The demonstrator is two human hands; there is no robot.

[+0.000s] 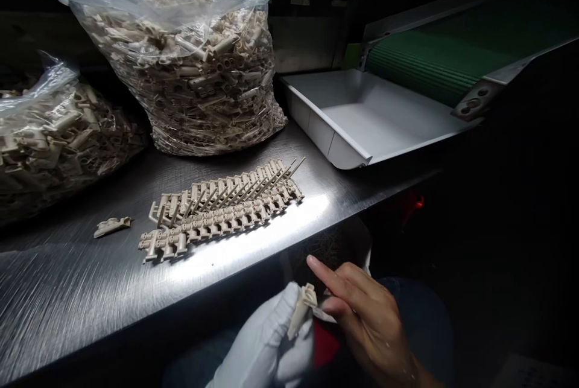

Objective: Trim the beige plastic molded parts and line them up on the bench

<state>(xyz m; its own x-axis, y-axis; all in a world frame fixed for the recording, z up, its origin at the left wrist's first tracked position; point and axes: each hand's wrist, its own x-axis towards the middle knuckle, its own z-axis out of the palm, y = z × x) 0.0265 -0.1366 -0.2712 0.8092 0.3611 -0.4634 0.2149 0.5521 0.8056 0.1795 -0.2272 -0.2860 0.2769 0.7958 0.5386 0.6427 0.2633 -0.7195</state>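
My left hand (266, 340), in a white glove, pinches a beige plastic part (302, 309) upright between thumb and fingers, below the table's front edge. Just to the right is my bare right hand (366, 315), its index finger stretched out and its thumb close to the part; nothing shows in its fingers. On the metal table above both hands lie rows of similar beige parts (226, 219), with several thin sticks slanting across them. One separate beige part (113, 226) rests to the left of the rows.
Two clear plastic bags, a tall one (203, 80) and another at the left (54, 140), hold many beige parts. A white tray (325, 140) sits beneath the end of a green conveyor belt (425, 62). The metal table (90, 291) ends above my lap.
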